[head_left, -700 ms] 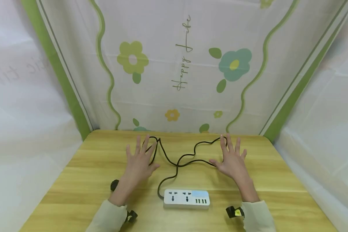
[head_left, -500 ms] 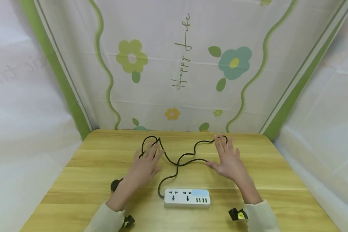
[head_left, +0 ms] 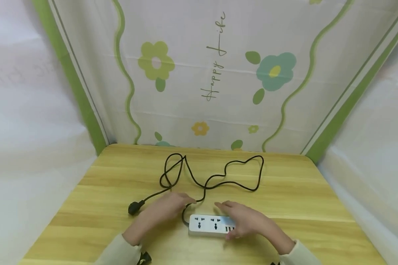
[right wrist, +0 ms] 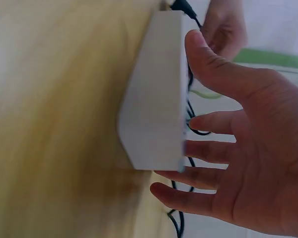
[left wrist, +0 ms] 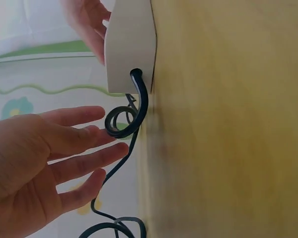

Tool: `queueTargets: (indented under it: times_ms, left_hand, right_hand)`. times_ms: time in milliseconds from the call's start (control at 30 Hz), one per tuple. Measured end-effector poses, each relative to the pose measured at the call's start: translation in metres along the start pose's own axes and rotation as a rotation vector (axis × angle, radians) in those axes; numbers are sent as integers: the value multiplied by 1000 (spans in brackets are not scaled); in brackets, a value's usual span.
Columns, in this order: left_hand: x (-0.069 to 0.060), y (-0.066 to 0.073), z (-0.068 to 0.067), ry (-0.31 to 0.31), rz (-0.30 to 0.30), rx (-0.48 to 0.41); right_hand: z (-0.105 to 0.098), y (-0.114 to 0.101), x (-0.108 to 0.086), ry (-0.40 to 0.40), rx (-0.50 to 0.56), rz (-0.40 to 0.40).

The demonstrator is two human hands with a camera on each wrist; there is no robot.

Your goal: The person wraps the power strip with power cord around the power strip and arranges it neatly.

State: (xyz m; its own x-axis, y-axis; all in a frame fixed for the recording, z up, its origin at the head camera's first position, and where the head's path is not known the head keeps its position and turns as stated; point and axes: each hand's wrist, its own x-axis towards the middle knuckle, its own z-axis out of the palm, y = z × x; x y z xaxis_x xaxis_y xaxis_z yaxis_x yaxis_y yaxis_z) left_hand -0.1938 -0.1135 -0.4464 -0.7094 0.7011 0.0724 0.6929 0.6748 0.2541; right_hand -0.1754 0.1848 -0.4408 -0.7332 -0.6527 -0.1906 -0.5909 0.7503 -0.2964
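Presently, left grip (head_left: 168, 207) and right grip (head_left: 244, 219) are spread; white oblong plastic power strip (head_left: 207, 225) partly under right, black cable (left wrist: 143, 101) beside left.

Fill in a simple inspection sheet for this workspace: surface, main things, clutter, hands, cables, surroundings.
Surface: wood-grain table.
Main things: white power strip, sockets facing up.
Clutter: nothing seen.
Hands: left hand open beside the strip's cord end; right hand open at the strip's other end, partly hiding it; contact unclear.
Cables: black cord loops and crosses itself beyond the strip; its plug lies on the table at the person's left.
Surroundings: hanging cloth with flowers, "Happy Life" lettering.
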Motion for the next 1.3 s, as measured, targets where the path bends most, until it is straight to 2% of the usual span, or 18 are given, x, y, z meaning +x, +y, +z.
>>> queueTargets:
  times_ms: [167, 333, 400, 500, 567, 633, 700, 767, 867, 933, 1033, 1100, 1167, 1233, 1300]
  left_hand:
    - [2, 0, 2, -11, -6, 30]
    - [3, -1, 0, 4, 12, 30]
    - [2, -2, 0, -1, 11, 4]
    - [1, -6, 2, -13, -16, -78]
    - [1, -10, 3, 7, -18, -128]
    - [1, -12, 2, 49, -16, -204]
    - [4, -13, 1, 121, 6, -287]
    - [6, -10, -3, 198, 29, -408]
    - [10, -4, -4, 283, 91, -622]
    - [13, 1, -4, 306, 137, -749]
    - [19, 10, -7, 304, 203, -891]
    - [23, 16, -9, 319, 234, -890]
    - [25, 22, -11, 349, 239, -828]
    - [25, 28, -12, 374, 202, -706]
    - [24, 34, -12, 374, 145, -587]
  right_hand:
    - [8, -5, 2, 16, -66, -35]
    - [4, -5, 2, 40, -32, -66]
    - [1, -1, 0, 51, 25, -86]
    - [-6, 7, -5, 53, 170, -108]
    - [-11, 13, -10, 63, 272, -135]
    - [-17, 17, -13, 87, 366, -171]
    - [-23, 20, -16, 123, 448, -221]
    - [-28, 22, -17, 136, 575, -282]
    - [-34, 22, -17, 143, 754, -370]
    - [-39, 20, -16, 158, 849, -430]
    - [-48, 15, -14, 238, 900, -475]
    - [-53, 12, -13, 303, 910, -468]
    - [-57, 10, -13, 365, 911, -431]
    - [-59, 8, -12, 431, 898, -368]
    - [-59, 7, -12, 503, 865, -286]
